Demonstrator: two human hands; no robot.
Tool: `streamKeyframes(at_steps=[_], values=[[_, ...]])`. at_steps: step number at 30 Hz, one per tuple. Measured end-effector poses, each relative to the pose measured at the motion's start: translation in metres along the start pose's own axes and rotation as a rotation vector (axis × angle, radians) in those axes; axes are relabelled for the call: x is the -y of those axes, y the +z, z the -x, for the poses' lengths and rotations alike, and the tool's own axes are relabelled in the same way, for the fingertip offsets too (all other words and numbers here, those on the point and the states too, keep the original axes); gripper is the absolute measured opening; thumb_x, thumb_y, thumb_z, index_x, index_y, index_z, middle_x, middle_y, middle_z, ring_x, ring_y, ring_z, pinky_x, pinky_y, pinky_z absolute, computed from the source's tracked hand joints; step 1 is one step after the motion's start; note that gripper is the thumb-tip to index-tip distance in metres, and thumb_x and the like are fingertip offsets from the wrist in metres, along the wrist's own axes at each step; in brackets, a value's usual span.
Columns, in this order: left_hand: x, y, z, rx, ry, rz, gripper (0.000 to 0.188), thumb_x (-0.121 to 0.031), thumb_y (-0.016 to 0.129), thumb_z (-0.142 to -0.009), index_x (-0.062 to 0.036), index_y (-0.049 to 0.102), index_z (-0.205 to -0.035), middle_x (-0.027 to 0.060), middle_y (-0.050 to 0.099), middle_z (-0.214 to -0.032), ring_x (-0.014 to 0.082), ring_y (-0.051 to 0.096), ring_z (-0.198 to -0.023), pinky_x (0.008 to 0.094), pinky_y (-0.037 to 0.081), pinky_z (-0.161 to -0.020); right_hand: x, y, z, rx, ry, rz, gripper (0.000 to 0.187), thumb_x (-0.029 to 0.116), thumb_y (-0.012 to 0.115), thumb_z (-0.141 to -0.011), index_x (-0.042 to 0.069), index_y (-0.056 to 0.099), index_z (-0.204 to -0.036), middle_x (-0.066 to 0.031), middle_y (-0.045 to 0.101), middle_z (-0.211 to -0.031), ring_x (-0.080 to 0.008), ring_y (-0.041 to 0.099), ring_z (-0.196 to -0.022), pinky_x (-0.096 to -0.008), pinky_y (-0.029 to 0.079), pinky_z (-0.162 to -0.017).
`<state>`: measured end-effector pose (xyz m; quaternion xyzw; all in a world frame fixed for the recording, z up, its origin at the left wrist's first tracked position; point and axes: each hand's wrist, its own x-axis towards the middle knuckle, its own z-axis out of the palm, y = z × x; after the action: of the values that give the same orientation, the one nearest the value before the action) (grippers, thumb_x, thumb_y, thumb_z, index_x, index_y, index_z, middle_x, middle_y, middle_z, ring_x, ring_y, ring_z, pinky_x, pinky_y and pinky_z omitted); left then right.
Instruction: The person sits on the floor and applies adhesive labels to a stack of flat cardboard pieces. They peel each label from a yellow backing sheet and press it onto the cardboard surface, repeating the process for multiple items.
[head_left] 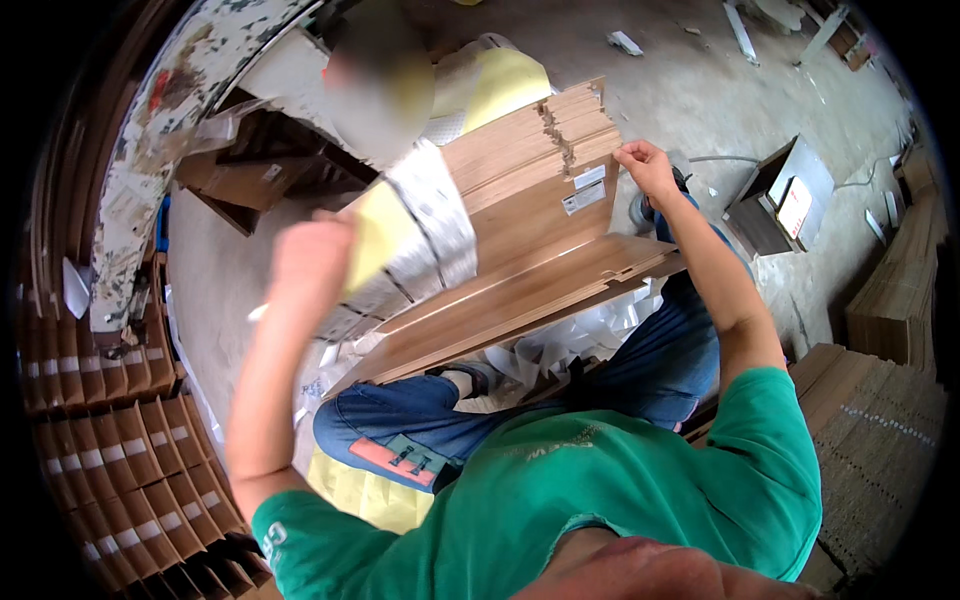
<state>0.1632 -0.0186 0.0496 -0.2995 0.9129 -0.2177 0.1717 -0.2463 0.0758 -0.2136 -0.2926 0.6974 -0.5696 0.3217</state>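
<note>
A stack of wood-grain boards (540, 215) stands on edge in front of me, with two small white labels (585, 190) on the nearest face. My right hand (650, 168) is closed, its thumb and fingers pinching the right edge of a board near these labels. Over the left end of the stack hangs a sheet of labels (440, 225), white with dark bands and a yellow part. Beside its yellow part is my left hand (312, 255), smeared by motion, so its fingers cannot be made out. Another wood-grain board (500, 300) lies lower, across my legs.
Stacked brown boxes or trays (120, 450) fill the left side, below a paint-spattered curved surface (150, 130). A dark open box (785, 195) sits on the floor at right. More stacked boards (870, 430) stand at lower right. Crumpled white sheets (570, 345) lie between my legs.
</note>
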Motion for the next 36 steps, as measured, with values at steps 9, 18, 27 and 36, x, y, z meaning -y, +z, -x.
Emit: streamKeyframes(at_steps=[9, 18, 27, 36], values=[[0.072, -0.114, 0.074, -0.546, -0.322, -0.317, 0.019, -0.003, 0.05, -0.079, -0.0108, 0.054, -0.096, 0.008, 0.059, -0.084, 0.0257, 0.06, -0.079, 0.0352, 0.048, -0.063, 0.01, -0.017, 0.018, 0.054, 0.079, 0.088, 0.008, 0.014, 0.057, -0.077, 0.007, 0.061, -0.075, 0.0032, 0.053, -0.066, -0.0064, 0.045, -0.062, -0.0222, 0.036, -0.057], [0.026, -0.09, 0.044, -0.421, 0.139, 0.229, 0.007, -0.003, 0.052, -0.075, -0.0032, 0.054, -0.082, 0.0127, 0.054, -0.072, 0.0322, 0.052, -0.07, 0.0394, 0.04, -0.065, 0.069, -0.026, 0.055, 0.651, -0.022, 0.637, 0.017, 0.015, 0.057, -0.081, 0.0, 0.065, -0.079, -0.0032, 0.063, -0.073, -0.0112, 0.056, -0.074, -0.0242, 0.045, -0.07], [0.02, -0.077, 0.001, -0.324, 0.268, 0.468, 0.006, -0.008, 0.055, -0.077, -0.0024, 0.055, -0.08, 0.0151, 0.057, -0.071, 0.0341, 0.056, -0.071, 0.0402, 0.044, -0.066, 0.204, 0.106, 0.137, 0.29, -1.096, 0.353, 0.025, 0.011, 0.063, -0.082, 0.002, 0.058, -0.104, -0.0122, 0.062, -0.095, -0.0245, 0.059, -0.087, -0.0307, 0.047, -0.073], [-0.03, -0.04, -0.03, -0.429, 0.17, 0.768, 0.018, -0.018, 0.055, -0.084, -0.0022, 0.062, -0.09, 0.015, 0.06, -0.082, 0.0337, 0.058, -0.077, 0.0405, 0.046, -0.069, 0.199, 0.115, 0.131, 0.481, -0.728, 0.205, 0.014, 0.012, 0.058, -0.085, 0.003, 0.061, -0.095, -0.0115, 0.061, -0.082, -0.0264, 0.058, -0.074, -0.0328, 0.048, -0.067]])
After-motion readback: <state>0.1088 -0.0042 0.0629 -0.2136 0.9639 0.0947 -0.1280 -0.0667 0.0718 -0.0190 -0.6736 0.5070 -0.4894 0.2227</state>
